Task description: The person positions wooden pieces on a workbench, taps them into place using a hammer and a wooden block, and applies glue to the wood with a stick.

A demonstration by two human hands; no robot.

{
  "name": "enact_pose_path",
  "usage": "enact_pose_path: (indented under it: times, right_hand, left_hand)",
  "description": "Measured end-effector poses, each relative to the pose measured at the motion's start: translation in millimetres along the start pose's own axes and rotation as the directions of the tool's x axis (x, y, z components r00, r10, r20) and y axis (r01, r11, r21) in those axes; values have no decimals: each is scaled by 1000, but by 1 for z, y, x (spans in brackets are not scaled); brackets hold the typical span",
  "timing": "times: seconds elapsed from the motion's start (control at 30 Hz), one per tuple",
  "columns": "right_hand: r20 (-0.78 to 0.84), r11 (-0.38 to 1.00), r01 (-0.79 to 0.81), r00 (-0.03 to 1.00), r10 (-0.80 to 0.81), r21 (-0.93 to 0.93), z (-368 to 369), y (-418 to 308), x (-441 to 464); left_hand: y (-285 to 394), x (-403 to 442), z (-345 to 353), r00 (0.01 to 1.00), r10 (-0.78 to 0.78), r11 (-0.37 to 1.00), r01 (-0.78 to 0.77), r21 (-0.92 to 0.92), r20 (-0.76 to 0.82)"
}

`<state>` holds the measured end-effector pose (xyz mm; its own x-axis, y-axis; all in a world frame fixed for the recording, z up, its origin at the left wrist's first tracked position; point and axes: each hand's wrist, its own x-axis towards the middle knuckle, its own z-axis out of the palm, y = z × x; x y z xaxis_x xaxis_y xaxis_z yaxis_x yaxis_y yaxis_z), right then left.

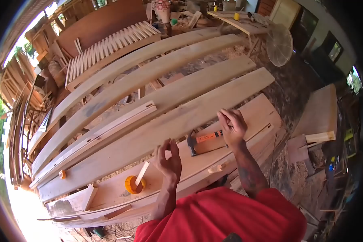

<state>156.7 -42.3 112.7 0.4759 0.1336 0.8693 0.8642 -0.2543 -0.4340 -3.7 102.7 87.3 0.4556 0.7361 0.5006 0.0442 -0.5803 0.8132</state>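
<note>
Both my hands hover over a long wooden board (250, 117). My left hand (168, 162) has its fingers curled in with the thumb close to them; whatever they hold, if anything, is too small to make out. My right hand (232, 128) is likewise closed, fingertips pressed together, its contents hidden. Beside it a claw hammer (205, 138) with a dark head and orange handle lies on the board; the handle's end is partly covered by this hand. Left of my left hand, an orange-yellow pot (130, 184) stands with a flat wooden stick (141, 173) leaning in it.
Several long planks (181, 117) lie side by side ahead. A narrow slotted strip (117, 127) rests across them, near a small orange object (62, 174). Behind are a slatted wooden panel (109, 52), a workbench (238, 22), a fan (279, 44) and another person (162, 11).
</note>
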Motion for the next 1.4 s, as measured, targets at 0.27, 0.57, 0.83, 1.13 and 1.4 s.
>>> enact_pose_path:
  times: [0.27, 0.57, 0.83, 1.13, 1.4]
  right_hand:
    - [-16, 996, 1, 1000, 0, 87, 12, -11, 6]
    - [-31, 995, 34, 999, -32, 89, 19, -8, 7]
    - [-382, 908, 417, 844, -376, 28, 18, -77, 155]
    - [-519, 860, 501, 763, -387, 95, 53, -92, 209]
    - [-478, 872, 468, 805, -352, 147, 63, -85, 206]
  left_hand:
    - [17, 17, 9, 984, 14, 995, -30, -90, -176]
    - [13, 14, 4, 990, 18, 1000, -15, 26, -138]
    - [-41, -51, 7, 956, 54, 998, -64, 27, 290]
    - [-99, -137, -25, 897, -181, 972, 102, 210, 404]
    - [-100, -134, -22, 893, -152, 971, 55, 233, 424]
